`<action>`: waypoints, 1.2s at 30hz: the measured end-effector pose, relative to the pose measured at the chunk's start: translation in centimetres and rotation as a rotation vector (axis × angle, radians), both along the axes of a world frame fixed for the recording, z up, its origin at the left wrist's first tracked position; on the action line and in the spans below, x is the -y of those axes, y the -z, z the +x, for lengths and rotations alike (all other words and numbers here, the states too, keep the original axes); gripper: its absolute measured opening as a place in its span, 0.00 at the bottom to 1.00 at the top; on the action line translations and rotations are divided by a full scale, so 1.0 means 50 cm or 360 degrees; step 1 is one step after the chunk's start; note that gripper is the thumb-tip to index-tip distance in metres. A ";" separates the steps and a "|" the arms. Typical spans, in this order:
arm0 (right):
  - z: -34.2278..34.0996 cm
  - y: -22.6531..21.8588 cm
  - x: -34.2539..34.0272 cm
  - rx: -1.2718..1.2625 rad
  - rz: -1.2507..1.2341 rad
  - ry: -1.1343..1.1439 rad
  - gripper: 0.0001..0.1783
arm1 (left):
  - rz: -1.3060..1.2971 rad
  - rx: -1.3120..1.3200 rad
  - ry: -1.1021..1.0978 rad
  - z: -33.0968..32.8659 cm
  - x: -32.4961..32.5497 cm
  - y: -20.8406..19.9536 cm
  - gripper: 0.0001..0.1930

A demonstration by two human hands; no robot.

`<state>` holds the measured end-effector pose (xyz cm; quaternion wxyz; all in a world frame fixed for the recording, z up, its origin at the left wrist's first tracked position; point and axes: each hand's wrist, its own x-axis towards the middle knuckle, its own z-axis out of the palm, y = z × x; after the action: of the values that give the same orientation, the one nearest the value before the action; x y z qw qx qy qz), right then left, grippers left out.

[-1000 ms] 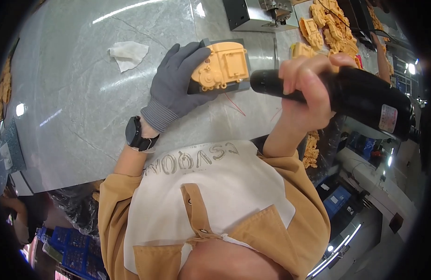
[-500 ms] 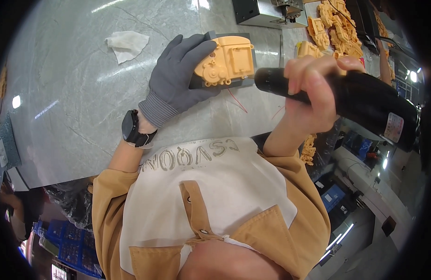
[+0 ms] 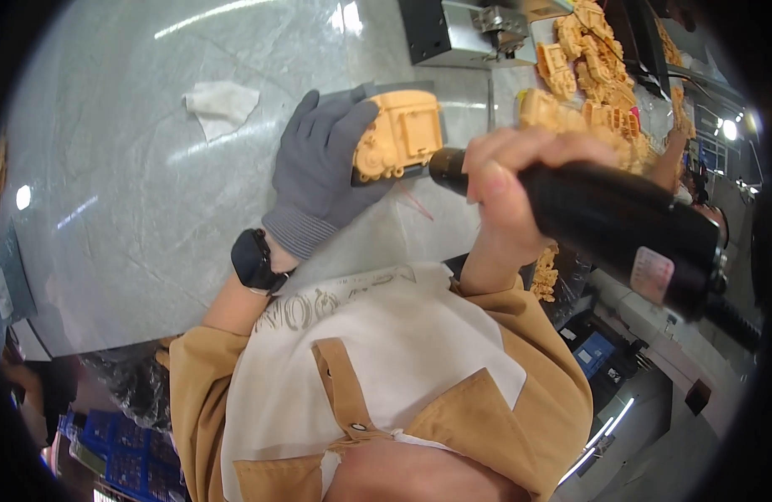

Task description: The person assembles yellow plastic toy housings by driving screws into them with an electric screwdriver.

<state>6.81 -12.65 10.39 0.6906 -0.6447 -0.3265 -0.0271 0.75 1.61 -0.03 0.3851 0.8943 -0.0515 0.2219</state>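
My left hand (image 3: 319, 155), in a grey knit glove, grips the left side of a yellow-orange plastic housing (image 3: 407, 130). Under the housing lies a dark grey block (image 3: 432, 87), much of it hidden. Bare fingers of my right hand (image 3: 515, 176) are wrapped round a black electric screwdriver (image 3: 612, 205), held slantwise with its cord end toward the lower right. The screwdriver's nose reaches the housing's lower right corner; whether the tip touches it I cannot tell. A thin red wire (image 3: 417, 203) lies on the table just below the housing.
On the grey marbled table (image 3: 143, 201) a crumpled white cloth (image 3: 223, 107) lies left of my gloved hand. A metal machine (image 3: 478, 33) stands at the back. Several yellow-orange plastic parts (image 3: 599, 71) are heaped at the far right, near another person's arm (image 3: 672, 155).
My right hand has brought the screwdriver left and slightly down, its nose now at the housing's corner. The housing and left hand appear a little lower in view.
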 end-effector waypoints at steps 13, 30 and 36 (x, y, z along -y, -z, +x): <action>0.275 -0.040 0.002 0.0180 0.0247 0.0617 0.15 | -0.0145 -0.0217 0.0206 0.000 -0.020 -0.008 0.38; 0.273 -0.055 0.044 0.0232 0.0486 0.0718 0.22 | -0.0108 -0.0058 0.0196 0.002 -0.016 -0.004 0.37; 0.207 -0.050 0.013 0.0118 0.0248 0.0677 0.20 | -0.0086 -0.0045 0.0129 -0.012 -0.018 -0.007 0.38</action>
<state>17.16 -13.30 12.91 0.7046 -0.6423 -0.2054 -0.2209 0.13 2.50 0.30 0.4183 0.8839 -0.0762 0.1949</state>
